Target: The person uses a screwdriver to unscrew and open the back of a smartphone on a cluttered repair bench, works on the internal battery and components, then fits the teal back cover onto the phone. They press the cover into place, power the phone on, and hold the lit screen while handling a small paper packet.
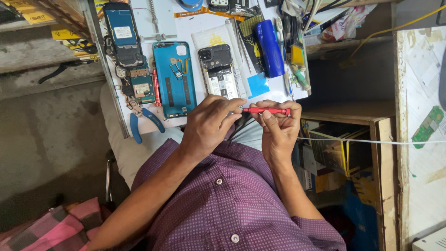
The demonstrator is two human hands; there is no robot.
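Note:
My right hand (278, 128) holds a slim red screwdriver (269, 110) level, just over the near edge of the white work table (195, 28). My left hand (211, 123) has its fingers pinched at the screwdriver's metal tip; whatever is between the fingertips is hidden. Just beyond the hands lies an opened phone (218, 72) with its battery and boards showing. Its teal back cover (174, 79) lies to the left of it.
Blue-handled pliers (145, 122), a small red driver (156, 88), loose circuit boards (141, 86) and another opened phone (121, 32) lie at the table's left. A blue cylinder (269, 46) and tweezers lie at the right. A wooden shelf (371, 121) with boxes stands to my right.

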